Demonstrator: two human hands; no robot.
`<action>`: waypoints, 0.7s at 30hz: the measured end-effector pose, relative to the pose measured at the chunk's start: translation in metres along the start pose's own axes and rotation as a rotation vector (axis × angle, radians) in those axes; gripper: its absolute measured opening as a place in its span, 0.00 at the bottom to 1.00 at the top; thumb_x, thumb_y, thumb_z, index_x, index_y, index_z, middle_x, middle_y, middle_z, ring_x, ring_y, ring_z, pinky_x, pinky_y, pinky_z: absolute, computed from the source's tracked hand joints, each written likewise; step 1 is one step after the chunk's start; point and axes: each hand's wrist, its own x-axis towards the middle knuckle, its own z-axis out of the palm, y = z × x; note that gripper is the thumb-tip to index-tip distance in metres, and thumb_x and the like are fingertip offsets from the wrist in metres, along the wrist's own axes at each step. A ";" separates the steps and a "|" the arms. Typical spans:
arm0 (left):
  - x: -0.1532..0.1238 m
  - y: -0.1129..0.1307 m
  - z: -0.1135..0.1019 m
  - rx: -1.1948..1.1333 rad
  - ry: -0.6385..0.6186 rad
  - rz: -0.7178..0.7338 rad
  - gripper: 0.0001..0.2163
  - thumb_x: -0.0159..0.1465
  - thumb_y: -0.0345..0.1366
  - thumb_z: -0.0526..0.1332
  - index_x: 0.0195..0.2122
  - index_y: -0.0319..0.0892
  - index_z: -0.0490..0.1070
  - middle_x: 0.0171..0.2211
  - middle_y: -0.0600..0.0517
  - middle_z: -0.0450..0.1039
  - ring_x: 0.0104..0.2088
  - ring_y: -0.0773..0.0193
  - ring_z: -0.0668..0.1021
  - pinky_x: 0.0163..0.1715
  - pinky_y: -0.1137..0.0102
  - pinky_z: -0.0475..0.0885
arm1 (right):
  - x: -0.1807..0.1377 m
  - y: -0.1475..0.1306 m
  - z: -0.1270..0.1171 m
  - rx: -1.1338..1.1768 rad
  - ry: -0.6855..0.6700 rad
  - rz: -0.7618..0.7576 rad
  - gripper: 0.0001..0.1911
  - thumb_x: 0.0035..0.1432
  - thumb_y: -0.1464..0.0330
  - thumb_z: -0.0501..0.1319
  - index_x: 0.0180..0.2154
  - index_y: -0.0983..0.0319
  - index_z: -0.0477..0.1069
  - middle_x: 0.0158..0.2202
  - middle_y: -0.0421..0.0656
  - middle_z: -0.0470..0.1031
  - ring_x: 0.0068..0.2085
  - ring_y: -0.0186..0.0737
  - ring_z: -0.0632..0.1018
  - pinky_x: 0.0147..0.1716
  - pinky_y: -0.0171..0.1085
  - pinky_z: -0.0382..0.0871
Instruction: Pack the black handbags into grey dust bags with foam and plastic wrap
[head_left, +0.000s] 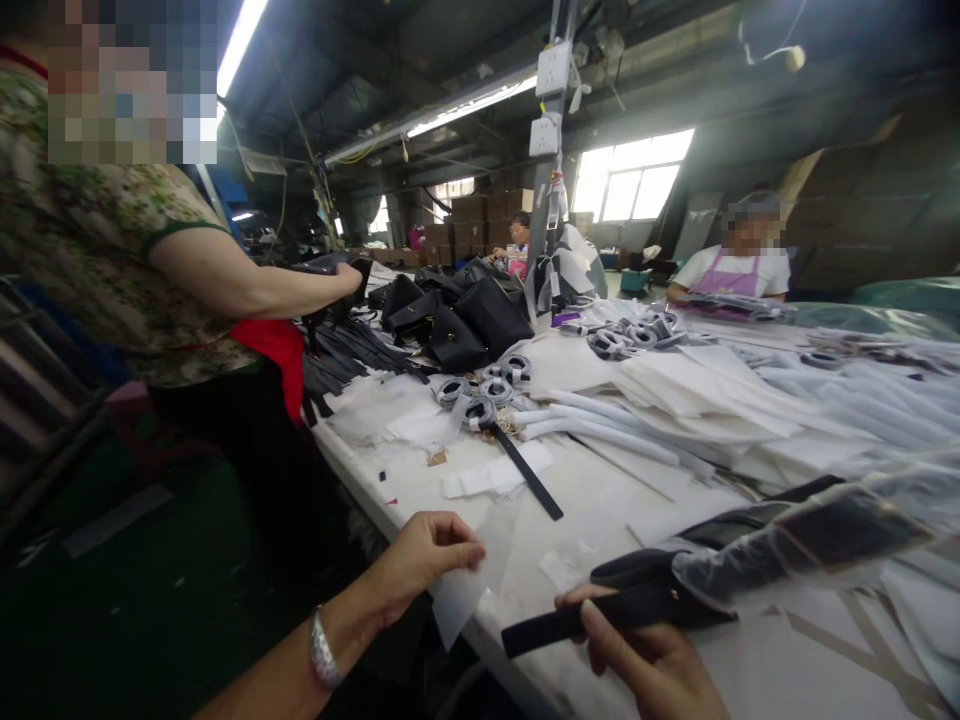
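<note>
My left hand (424, 562) is closed in a pinch on a thin translucent plastic sheet (469, 585) at the near edge of the white table (600, 500). My right hand (649, 660) grips a black strap (600, 610) near its free end. Further along, the strap runs into a clear plastic sleeve (810, 545) that lies across the table to the right. A loose black strap (525, 475) lies flat ahead of my hands, with its end in a coil.
A person in a floral top and red apron (150, 280) stands at the left, handling black bags (450, 315). Coiled straps (480, 395) and stacks of white pouches (712, 400) cover the table. Two more people work at the far end.
</note>
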 end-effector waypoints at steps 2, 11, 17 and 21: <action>-0.015 -0.009 0.005 -0.057 0.011 -0.040 0.17 0.48 0.45 0.76 0.26 0.37 0.75 0.24 0.53 0.77 0.26 0.68 0.74 0.29 0.74 0.65 | -0.002 0.001 -0.001 -0.009 0.022 0.004 0.21 0.51 0.48 0.68 0.32 0.60 0.83 0.34 0.46 0.80 0.34 0.43 0.75 0.31 0.33 0.69; -0.050 -0.024 0.013 -0.210 -0.073 -0.155 0.18 0.43 0.41 0.79 0.25 0.37 0.75 0.25 0.52 0.77 0.27 0.67 0.75 0.29 0.74 0.66 | -0.002 -0.001 0.004 -0.056 0.082 0.029 0.23 0.50 0.47 0.68 0.37 0.59 0.82 0.27 0.42 0.75 0.35 0.45 0.76 0.42 0.36 0.71; -0.048 -0.023 0.020 -0.211 -0.109 -0.175 0.16 0.44 0.40 0.79 0.26 0.37 0.76 0.25 0.52 0.77 0.27 0.66 0.75 0.29 0.74 0.66 | -0.003 -0.007 0.009 -0.065 0.116 -0.002 0.22 0.50 0.49 0.69 0.35 0.61 0.82 0.28 0.42 0.76 0.35 0.44 0.75 0.36 0.35 0.69; -0.045 -0.022 0.021 -0.194 -0.120 -0.176 0.16 0.44 0.40 0.79 0.26 0.37 0.77 0.25 0.52 0.77 0.27 0.67 0.75 0.29 0.74 0.66 | -0.004 -0.008 0.009 -0.037 0.110 0.006 0.21 0.49 0.50 0.69 0.35 0.61 0.82 0.29 0.42 0.77 0.32 0.41 0.73 0.34 0.34 0.69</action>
